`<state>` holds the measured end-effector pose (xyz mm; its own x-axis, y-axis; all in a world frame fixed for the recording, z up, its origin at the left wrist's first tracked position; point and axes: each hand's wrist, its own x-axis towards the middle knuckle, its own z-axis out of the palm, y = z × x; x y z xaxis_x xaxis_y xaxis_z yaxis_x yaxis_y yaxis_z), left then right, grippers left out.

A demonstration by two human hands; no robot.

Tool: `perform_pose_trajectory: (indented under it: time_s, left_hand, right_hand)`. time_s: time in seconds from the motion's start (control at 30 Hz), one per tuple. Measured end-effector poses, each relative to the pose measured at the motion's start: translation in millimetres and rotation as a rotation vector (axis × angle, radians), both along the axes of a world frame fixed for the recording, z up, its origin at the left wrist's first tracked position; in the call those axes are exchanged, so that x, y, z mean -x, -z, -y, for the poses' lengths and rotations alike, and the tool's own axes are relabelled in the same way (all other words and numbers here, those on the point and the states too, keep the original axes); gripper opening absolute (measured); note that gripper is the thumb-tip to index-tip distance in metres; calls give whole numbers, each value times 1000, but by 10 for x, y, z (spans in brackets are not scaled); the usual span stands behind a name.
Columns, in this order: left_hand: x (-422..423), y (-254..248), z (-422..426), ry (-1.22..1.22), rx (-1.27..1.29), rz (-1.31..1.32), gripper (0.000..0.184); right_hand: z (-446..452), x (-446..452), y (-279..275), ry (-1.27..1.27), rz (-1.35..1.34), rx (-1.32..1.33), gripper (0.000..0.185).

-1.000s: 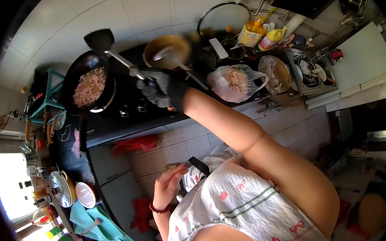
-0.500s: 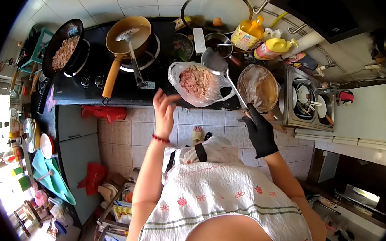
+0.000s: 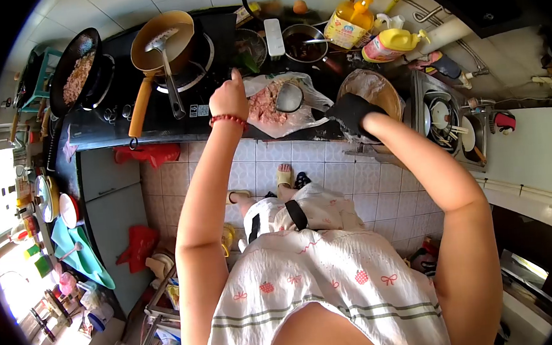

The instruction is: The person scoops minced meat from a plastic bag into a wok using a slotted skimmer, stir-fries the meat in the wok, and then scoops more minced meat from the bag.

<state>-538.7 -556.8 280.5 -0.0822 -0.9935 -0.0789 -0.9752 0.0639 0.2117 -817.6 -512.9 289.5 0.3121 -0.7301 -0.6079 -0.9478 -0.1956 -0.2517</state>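
Note:
A plastic bag of minced meat [image 3: 264,106] lies spread on the black counter's front edge. My bare left hand [image 3: 228,98], with a red bead bracelet, is at the bag's left edge; its fingers are closed on that edge, one finger pointing up. My right hand [image 3: 351,113] wears a black glove and is wrapped round the handle of a metal ladle [image 3: 289,97], whose bowl rests on the meat. To the right of the bag is a basket covered in plastic [image 3: 373,87], partly behind my glove.
A tan pan [image 3: 182,45] with a slotted spatula [image 3: 167,67] sits on the stove. Meat fills part of a black wok [image 3: 80,74] at the left. Behind the bag are a small dark pot [image 3: 305,48] and bottles; a sink [image 3: 419,99] with dishes is at the right.
My left hand has moved up onto the bag's left edge. My gloved right hand has moved up and left, and the ladle's bowl has come down onto the meat. The bag's opening is spread wider.

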Motion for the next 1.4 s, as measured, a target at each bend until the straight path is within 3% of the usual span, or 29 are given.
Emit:
perform_pose_trajectory:
  time_s: [0.03,0.13,0.17,0.23,0.3,0.33,0.43,0.53,0.73,0.83,0.97,1.13,1.2,1.33,1.4]
  left_hand:
    - [13,-49,73,52,-158,80,24]
    - [23,86,127,68,128,-143,13]
    - [24,89,132,94,231,-271,14]
    - [40,58,167,27,147,-308,16]
    - [50,-15,182,-20,22,-289,25]
    - [42,-39,168,23,3,-241,27]
    - [15,-41,88,123,-21,-68,37]
    - [29,-30,20,149,-86,137,39]
    - [4,150,23,103,-144,158,26]
    - [-9,113,60,319,131,-150,22]
    - [80,147,197,231,45,-578,20]
    - [156,85,115,26,-340,-1048,23]
    - [134,37,77,48,-350,-1072,23]
    - [61,-100,84,127,-497,-1054,19]
    - [42,-149,74,116,-554,-1047,27]
  right_hand:
    - [10,-42,-37,80,-47,-58,30]
    - [111,-35,162,105,89,-108,41]
    - [132,-115,38,59,40,-108,38]
    - [216,-249,-164,-89,-49,-156,35]
    - [339,-230,-25,-324,-191,-165,33]
    - [385,-319,-227,-699,-299,-126,38]
    - [566,-277,-73,-596,-290,-222,42]
    - [522,-290,39,-268,-136,-271,31]
    - [-172,-355,159,836,431,-525,20]
    - [-628,-482,-12,1179,710,-557,20]
    - [-998,-696,54,1593,1058,-792,19]
    - [-1260,-1366,-53,2134,1406,-828,21]
    - [-1305,-1579,-231,2129,1424,-737,22]
    - [-1234,-1707,40,2108,1422,-617,23]
    - [-1228,-1808,200,2082,1415,-442,21]
